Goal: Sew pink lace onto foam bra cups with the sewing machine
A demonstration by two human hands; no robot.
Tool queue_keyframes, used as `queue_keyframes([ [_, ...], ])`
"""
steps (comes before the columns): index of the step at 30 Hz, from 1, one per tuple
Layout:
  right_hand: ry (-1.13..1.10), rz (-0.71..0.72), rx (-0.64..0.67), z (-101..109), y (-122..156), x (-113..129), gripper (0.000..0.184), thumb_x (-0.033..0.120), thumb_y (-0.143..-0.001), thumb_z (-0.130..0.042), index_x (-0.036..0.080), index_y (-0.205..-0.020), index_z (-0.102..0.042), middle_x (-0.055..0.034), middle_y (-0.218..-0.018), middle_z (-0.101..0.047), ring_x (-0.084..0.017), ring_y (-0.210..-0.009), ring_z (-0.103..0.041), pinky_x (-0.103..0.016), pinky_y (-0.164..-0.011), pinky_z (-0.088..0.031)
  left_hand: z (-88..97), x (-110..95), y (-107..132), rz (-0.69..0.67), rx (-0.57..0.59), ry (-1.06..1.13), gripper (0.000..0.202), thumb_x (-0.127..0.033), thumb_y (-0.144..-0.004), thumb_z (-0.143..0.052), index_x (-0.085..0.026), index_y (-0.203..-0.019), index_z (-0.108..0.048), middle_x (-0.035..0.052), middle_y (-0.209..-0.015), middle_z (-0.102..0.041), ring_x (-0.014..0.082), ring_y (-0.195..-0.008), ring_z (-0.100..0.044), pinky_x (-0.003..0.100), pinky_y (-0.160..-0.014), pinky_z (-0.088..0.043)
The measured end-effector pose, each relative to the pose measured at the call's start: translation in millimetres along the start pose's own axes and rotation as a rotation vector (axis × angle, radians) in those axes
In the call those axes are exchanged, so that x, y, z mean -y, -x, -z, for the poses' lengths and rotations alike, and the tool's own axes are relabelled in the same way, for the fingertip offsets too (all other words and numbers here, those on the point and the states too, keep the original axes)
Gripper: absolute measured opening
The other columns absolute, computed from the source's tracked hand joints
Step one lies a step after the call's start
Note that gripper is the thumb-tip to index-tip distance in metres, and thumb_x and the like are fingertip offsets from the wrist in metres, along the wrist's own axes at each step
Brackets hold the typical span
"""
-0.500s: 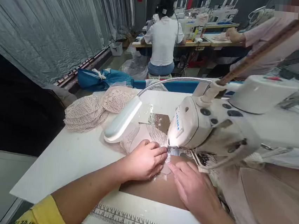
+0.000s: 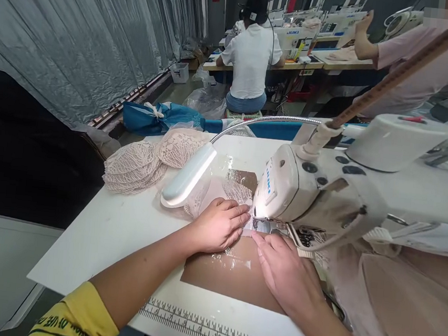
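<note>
Pale pink lace fabric [image 2: 214, 189], shaped like a bra cup, lies under the needle end of a white sewing machine [image 2: 281, 187]. My left hand [image 2: 220, 227] is closed over its near part, fingers together with the tips just left of the needle; the thumb is hidden. At the fabric's near edge, my right hand [image 2: 288, 266] has its thumb and forefinger closed on the strip in front of the presser foot. Both hands rest over a shiny brown sheet [image 2: 217, 273] taped to the table. Its fingertips hide part of the seam.
A stack of lace cups [image 2: 132, 167] lies left on the white table [image 2: 94, 240]. A lamp [image 2: 189, 175] overhangs the fabric. A printed ruler [image 2: 216, 333] runs along the front edge. Sheer pieces [image 2: 401, 306] drape at right. Two co-workers [image 2: 250, 59] are beyond.
The fabric has slid away from me beneath the presser foot, and its near end now sits closer to the needle. Both hands moved slightly with it. A co-worker at right raised a hand.
</note>
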State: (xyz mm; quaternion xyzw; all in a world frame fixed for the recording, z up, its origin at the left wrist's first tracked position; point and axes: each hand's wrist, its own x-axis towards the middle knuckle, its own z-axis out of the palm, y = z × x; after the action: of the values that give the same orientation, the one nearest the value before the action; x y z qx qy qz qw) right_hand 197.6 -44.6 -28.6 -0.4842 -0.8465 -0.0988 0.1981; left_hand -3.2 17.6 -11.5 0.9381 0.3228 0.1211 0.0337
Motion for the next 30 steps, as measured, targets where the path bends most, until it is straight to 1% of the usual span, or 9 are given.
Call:
queue_keyframes([
  [8,-0.061,0.009,0.01,3.0,0.8,-1.1,0.034,0.013,-0.088,-0.043,0.016,-0.109,-0.069,-0.0046,-0.08,-0.069,-0.019,-0.067,-0.059,-0.029,-0.053,-0.039,-0.9,0.0,5.1,0.067,-0.041,0.002,0.042,-0.037,-0.092,-0.043,-0.014,-0.126,-0.052,0.0128,-0.135,-0.05,0.0285,-0.119,-0.046,0.043,-0.098,-0.036],
  [14,-0.004,0.009,-0.012,14.6,9.6,-12.8,0.034,0.018,-0.092,-0.039,0.014,-0.111,-0.067,-0.0072,-0.09,-0.071,-0.02,-0.075,-0.064,-0.031,-0.065,-0.048,-1.0,-1.4,9.1,0.131,-0.089,0.034,0.047,-0.041,-0.089,-0.049,-0.014,-0.128,-0.053,0.0141,-0.135,-0.05,0.0306,-0.12,-0.047,0.045,-0.1,-0.037],
  [16,0.051,0.008,0.041,23.3,17.1,-19.6,0.032,0.019,-0.092,-0.04,0.015,-0.106,-0.068,-0.008,-0.091,-0.071,-0.02,-0.074,-0.065,-0.03,-0.061,-0.05,-1.5,1.0,10.7,0.174,-0.118,0.094,0.045,-0.039,-0.087,-0.052,-0.014,-0.125,-0.055,0.0145,-0.133,-0.052,0.0317,-0.119,-0.048,0.047,-0.1,-0.036],
  [18,0.1,0.019,0.153,31.3,27.6,-26.8,0.029,0.019,-0.09,-0.042,0.016,-0.103,-0.067,-0.0074,-0.089,-0.07,-0.018,-0.069,-0.065,-0.028,-0.055,-0.049,-0.2,4.0,13.2,0.217,-0.144,0.168,0.036,-0.031,-0.087,-0.052,-0.014,-0.118,-0.061,0.0142,-0.129,-0.056,0.0314,-0.117,-0.05,0.047,-0.099,-0.037],
  [20,0.143,0.039,0.252,35.6,40.0,-33.3,0.027,0.014,-0.087,-0.045,0.017,-0.104,-0.066,-0.0063,-0.086,-0.069,-0.018,-0.067,-0.065,-0.028,-0.055,-0.05,4.1,4.3,17.5,0.233,-0.15,0.23,0.026,-0.022,-0.088,-0.049,-0.014,-0.107,-0.066,0.0129,-0.12,-0.063,0.0282,-0.109,-0.056,0.043,-0.096,-0.042],
  [22,0.2,0.037,0.282,35.1,51.9,-37.8,0.035,0.004,-0.08,-0.048,0.016,-0.108,-0.066,-0.0068,-0.086,-0.069,-0.018,-0.067,-0.065,-0.028,-0.056,-0.052,11.0,-1.8,24.3,0.2,-0.121,0.272,0.021,-0.017,-0.088,-0.049,-0.016,-0.094,-0.069,0.0086,-0.108,-0.069,0.0222,-0.099,-0.062,0.035,-0.09,-0.047],
  [25,0.276,0.015,0.262,29.7,63.5,-40.3,0.05,-0.009,-0.067,-0.048,0.013,-0.108,-0.067,-0.0085,-0.09,-0.07,-0.017,-0.064,-0.065,-0.026,-0.052,-0.052,23.3,-23.4,37.3,0.023,0.009,0.43,0.016,-0.015,-0.085,-0.054,-0.019,-0.086,-0.07,0.0023,-0.101,-0.071,0.0154,-0.095,-0.064,0.025,-0.089,-0.048],
  [28,0.276,0.03,0.219,25.9,65.7,-40.2,0.052,-0.012,-0.064,-0.046,0.011,-0.105,-0.068,-0.0081,-0.087,-0.07,-0.017,-0.066,-0.066,-0.025,-0.052,-0.052,34.6,-46.5,48.7,-0.144,0.155,0.637,0.018,-0.016,-0.084,-0.057,-0.019,-0.097,-0.07,0.0057,-0.108,-0.07,0.018,-0.104,-0.062,0.028,-0.097,-0.046],
  [30,0.262,0.024,0.171,25.5,64.1,-39.7,0.046,-0.01,-0.068,-0.047,0.011,-0.102,-0.068,-0.0073,-0.082,-0.07,-0.017,-0.065,-0.066,-0.025,-0.052,-0.051,41.0,-53.9,53.1,-0.142,0.161,0.7,0.023,-0.02,-0.083,-0.061,-0.018,-0.104,-0.069,0.0093,-0.113,-0.067,0.0211,-0.108,-0.06,0.033,-0.099,-0.045],
])
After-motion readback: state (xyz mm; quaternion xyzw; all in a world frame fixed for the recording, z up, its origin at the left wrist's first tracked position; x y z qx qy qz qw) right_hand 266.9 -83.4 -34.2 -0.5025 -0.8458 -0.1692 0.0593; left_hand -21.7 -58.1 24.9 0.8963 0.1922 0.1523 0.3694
